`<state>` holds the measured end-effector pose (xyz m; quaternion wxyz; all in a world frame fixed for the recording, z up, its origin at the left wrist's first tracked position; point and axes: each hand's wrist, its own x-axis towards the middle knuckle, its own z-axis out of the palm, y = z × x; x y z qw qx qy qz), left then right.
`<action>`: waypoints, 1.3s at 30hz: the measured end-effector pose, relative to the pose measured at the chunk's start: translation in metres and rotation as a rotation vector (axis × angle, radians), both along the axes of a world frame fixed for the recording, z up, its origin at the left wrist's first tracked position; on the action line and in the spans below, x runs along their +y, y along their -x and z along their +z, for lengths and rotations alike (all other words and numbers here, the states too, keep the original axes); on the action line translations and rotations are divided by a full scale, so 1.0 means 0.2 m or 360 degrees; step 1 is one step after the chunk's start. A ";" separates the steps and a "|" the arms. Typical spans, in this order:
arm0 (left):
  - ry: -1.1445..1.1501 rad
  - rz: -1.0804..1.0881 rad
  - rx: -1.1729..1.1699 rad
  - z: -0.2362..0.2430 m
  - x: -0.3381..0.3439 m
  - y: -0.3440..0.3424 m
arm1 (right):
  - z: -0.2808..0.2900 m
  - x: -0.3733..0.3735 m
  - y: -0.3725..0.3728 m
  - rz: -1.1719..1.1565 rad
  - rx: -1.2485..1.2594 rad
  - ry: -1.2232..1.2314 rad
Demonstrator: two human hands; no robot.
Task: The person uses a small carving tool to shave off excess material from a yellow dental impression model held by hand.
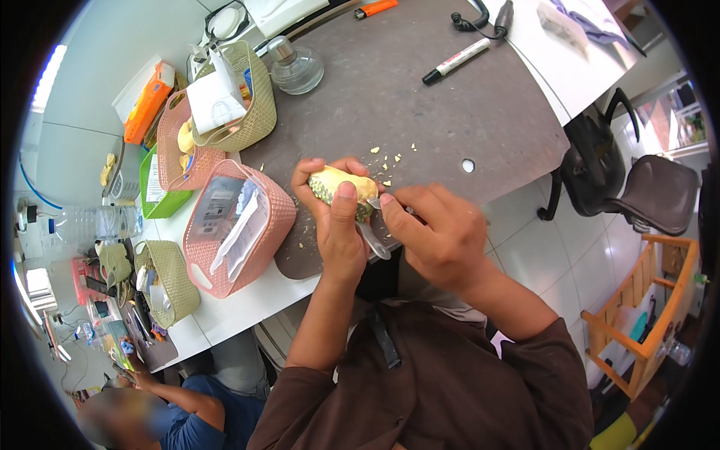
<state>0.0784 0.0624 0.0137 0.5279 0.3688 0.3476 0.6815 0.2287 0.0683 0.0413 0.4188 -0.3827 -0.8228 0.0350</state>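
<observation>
Near the table's front edge, my left hand [339, 229] is wrapped round what looks like a dental impression tray filled with yellow plaster [346, 178]. Its side is speckled green and yellow, and a pale handle [373, 244] sticks out below my fingers. Closed round a small tool, my right hand [442, 229] is just right of the tray. The tool's thin metal tip [375, 202] meets the plaster's right end; my fingers hide most of the rest, so its exact kind does not show. Pale yellow crumbs [386, 159] lie scattered on the dark tabletop beyond.
A pink basket [277, 214] holding papers stands left of my hands. Behind it are an olive basket [262, 112] and a glass bottle with metal cap [298, 71]. A marker [456, 61] lies farther back. Another person [199, 409] sits at lower left; chairs [656, 191] stand right.
</observation>
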 end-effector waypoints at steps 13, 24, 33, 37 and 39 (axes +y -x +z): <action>-0.0071 0.0022 0.0141 -0.01 -0.01 0.02 | -0.05 0.07 0.04 0.0018 0.0123 -0.0098; -0.0113 0.0039 0.0145 -0.01 0.00 0.01 | -0.06 0.02 0.08 -0.0125 0.0273 0.0151; -0.0104 -0.0059 -0.0173 0.00 0.02 0.03 | -0.06 0.08 0.05 -0.0023 0.0281 0.0135; -0.0075 0.0068 -0.0066 -0.01 0.02 0.03 | -0.05 0.11 0.03 0.0033 0.0247 0.0026; -0.0066 0.0098 0.0037 -0.02 0.02 0.03 | -0.05 0.10 0.02 0.0062 0.0174 -0.0004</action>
